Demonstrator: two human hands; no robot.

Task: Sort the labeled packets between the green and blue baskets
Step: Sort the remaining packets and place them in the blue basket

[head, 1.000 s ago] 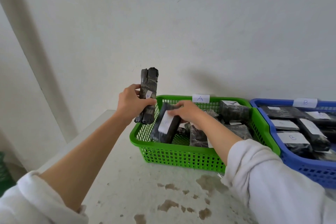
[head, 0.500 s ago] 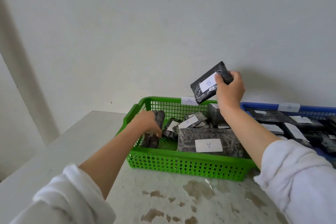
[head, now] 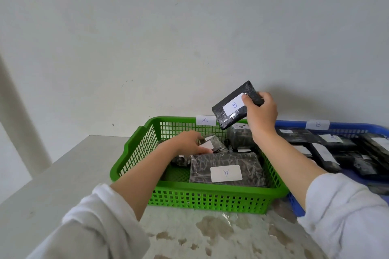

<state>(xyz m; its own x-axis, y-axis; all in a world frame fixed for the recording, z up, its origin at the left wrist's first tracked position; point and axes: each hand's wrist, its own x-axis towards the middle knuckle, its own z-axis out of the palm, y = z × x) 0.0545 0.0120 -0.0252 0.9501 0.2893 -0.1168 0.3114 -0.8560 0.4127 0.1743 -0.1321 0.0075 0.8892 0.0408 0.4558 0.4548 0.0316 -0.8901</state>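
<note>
A green basket (head: 134, 149) tagged A stands in the middle of the table, with a blue basket (head: 355, 127) tagged B touching its right side. My right hand (head: 262, 114) holds a black packet labeled B (head: 233, 109) in the air above the green basket's back right corner. My left hand (head: 187, 142) is down inside the green basket, fingers resting on a small white-labeled packet (head: 211, 145). A large packet labeled A (head: 226, 169) lies flat at the basket's front. Several dark labeled packets (head: 324, 153) fill the blue basket.
The baskets sit on a pale table (head: 63, 176) with brown stains (head: 212, 228) near its front. A white wall (head: 189, 38) rises right behind the baskets. The table's left edge drops off beside a pale pillar (head: 19, 115).
My left hand lowered its rolled packet into the green basket, let it go, and moved onto another packet. My right hand lifted the B packet out and holds it raised.
</note>
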